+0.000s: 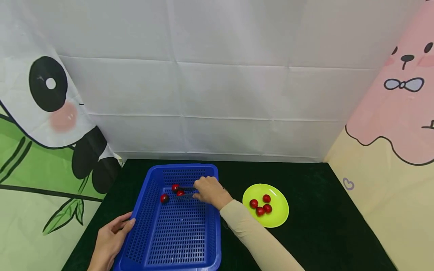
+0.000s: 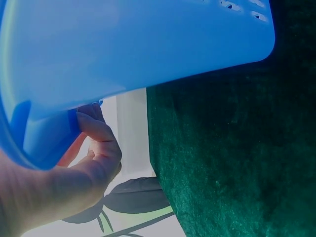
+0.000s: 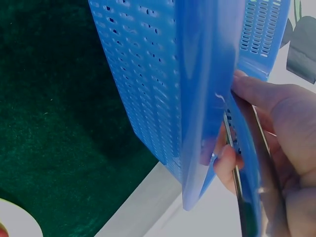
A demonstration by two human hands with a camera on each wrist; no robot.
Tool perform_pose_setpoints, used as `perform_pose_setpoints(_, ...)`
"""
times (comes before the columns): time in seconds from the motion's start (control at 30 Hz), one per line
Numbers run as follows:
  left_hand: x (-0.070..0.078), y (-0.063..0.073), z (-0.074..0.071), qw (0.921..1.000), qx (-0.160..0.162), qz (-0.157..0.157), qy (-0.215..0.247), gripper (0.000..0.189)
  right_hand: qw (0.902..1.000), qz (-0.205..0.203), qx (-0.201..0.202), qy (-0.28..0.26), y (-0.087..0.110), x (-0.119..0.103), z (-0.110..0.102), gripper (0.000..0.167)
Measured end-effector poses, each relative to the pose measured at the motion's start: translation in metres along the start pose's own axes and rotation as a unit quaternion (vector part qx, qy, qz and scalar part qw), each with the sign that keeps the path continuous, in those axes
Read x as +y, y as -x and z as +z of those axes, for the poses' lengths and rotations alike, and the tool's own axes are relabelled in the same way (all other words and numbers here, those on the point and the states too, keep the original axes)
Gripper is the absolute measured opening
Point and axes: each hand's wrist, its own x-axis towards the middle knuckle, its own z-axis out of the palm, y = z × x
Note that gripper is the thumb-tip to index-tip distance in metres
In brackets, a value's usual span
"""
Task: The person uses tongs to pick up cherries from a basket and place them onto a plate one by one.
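Observation:
A blue perforated plastic basket (image 1: 178,241) stands on the dark green cloth, with several red cherry tomatoes (image 1: 164,198) in its far half. At its left rim, my left hand (image 1: 113,235) grips the edge, thumb on top; the left wrist view shows that hand (image 2: 94,168) bent at the rim from outside. My right hand (image 1: 210,191) reaches over the right rim and holds metal tongs (image 3: 269,197). The tongs' two arms are spread, with one tomato (image 1: 180,193) between them near the tips and another (image 1: 175,188) by the far tip.
Right of the basket, under the right forearm's far side, a yellow-green plate (image 1: 279,207) carries several more cherry tomatoes (image 1: 266,198). A white cloth wall (image 1: 220,94) rises behind the green cloth (image 1: 325,226), and printed cloths hang at both sides.

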Motion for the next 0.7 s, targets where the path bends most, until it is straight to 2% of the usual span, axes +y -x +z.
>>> perform_pose_setpoints(0.4,0.0004,0.0002,0.0001,1.0,0.001,0.001,0.003,0.061,0.9998,-0.003,0.009,-0.018,0.0023,-0.0006,0.0038,0.022)
perform_pose_setpoints(0.7,-0.0024,-0.001,0.0002,0.9999,0.007,0.004,0.007,0.061,0.9999,-0.004,0.009,-0.007,0.0036,0.0,0.0066,0.022)
